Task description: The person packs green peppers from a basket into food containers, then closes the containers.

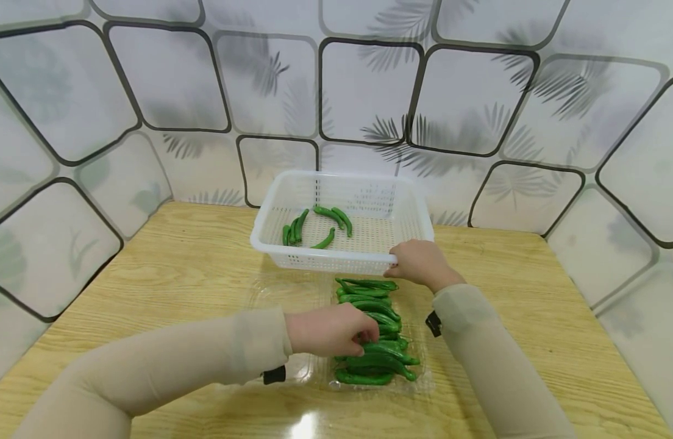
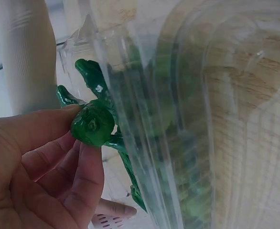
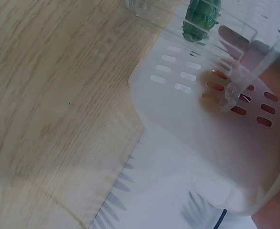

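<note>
My left hand (image 1: 330,330) is over the row of green peppers (image 1: 377,361) in a clear plastic clamshell box (image 1: 427,372). In the left wrist view its thumb and fingers pinch one green pepper (image 2: 93,125), seen end-on beside the clear box wall. My right hand (image 1: 422,263) grips the near right corner of a white perforated plastic basket (image 1: 336,251), thumb over the rim. Several green peppers (image 1: 330,214) lie inside that basket, mostly in its left half. From the right wrist, the fingers show through the slots of the basket wall (image 3: 178,102).
The box's transparent lid (image 1: 278,296) lies flat, folded out to the left of the peppers. A wooden table (image 1: 534,292) bears everything. Behind it rises a patterned backdrop (image 1: 369,91) with dark outlines and leaf shapes.
</note>
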The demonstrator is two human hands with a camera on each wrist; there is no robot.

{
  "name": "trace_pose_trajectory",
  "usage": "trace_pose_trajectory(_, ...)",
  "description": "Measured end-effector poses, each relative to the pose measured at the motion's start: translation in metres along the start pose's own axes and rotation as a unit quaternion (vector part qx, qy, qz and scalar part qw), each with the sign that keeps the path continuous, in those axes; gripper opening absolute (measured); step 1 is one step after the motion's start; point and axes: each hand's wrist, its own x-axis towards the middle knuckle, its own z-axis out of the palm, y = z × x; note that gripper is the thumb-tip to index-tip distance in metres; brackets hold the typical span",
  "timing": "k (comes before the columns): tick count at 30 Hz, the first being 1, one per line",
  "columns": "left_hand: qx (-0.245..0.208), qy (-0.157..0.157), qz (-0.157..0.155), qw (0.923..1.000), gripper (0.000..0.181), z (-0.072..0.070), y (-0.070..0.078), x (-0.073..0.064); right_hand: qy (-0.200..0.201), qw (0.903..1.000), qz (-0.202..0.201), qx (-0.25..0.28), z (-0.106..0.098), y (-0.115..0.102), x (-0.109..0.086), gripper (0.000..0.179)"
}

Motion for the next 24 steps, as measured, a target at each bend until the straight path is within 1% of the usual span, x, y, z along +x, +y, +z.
trace_pose_trajectory(6,0.005,-0.012,0.001,0.9999,0.024,0.002,0.000,-0.001,-0.002,1.0000,0.001,-0.001,-0.001,0.000,0.000,0.029)
trace_pose_trajectory(14,0.051,-0.011,0.002,0.9986,0.024,0.009,0.003,0.001,-0.006,1.0000,0.003,-0.004,-0.001,-0.001,0.000,0.028)
trace_pose_trajectory(18,0.057,-0.014,0.002,0.9983,0.025,0.011,0.003,0.002,-0.013,0.9999,0.007,-0.003,-0.001,-0.001,0.001,0.028)
trace_pose_trajectory(24,0.068,-0.016,0.013,0.9975,0.022,0.014,0.005,0.002,-0.014,0.9998,0.010,-0.009,-0.001,-0.002,0.001,0.029)
